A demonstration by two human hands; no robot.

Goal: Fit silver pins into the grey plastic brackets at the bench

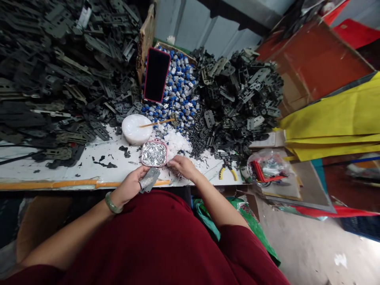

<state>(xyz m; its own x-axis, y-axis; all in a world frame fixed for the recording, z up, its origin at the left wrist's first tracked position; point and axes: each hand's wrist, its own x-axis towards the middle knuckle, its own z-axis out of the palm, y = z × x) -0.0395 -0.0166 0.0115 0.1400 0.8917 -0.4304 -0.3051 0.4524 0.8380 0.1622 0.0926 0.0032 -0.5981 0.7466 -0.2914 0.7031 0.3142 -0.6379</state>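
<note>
My left hand (pixel 130 185), with a green bangle at the wrist, is closed around a flat grey slotted bracket (pixel 150 180) at the table's front edge. My right hand (pixel 182 166) is just right of a pink-rimmed tray (pixel 166 152) filled with small shiny metal pins (pixel 154 153). Its fingers are pinched together above a small heap of tiny parts (pixel 178 174); whatever lies between the fingertips is too small to make out. Behind the tray stands a white bowl (pixel 135 136) of white paste with a thin wooden stick (pixel 157 123) across it.
Dark brackets are heaped at left (pixel 65 79) and right (pixel 240 95). Between them lie blue-and-white parts (pixel 181 87), a red-cased phone (pixel 156 75), white pieces (pixel 178 140) and small black pieces (pixel 197 134). Yellow-handled pliers (pixel 228 171) and a plastic bag (pixel 268 166) are to the right.
</note>
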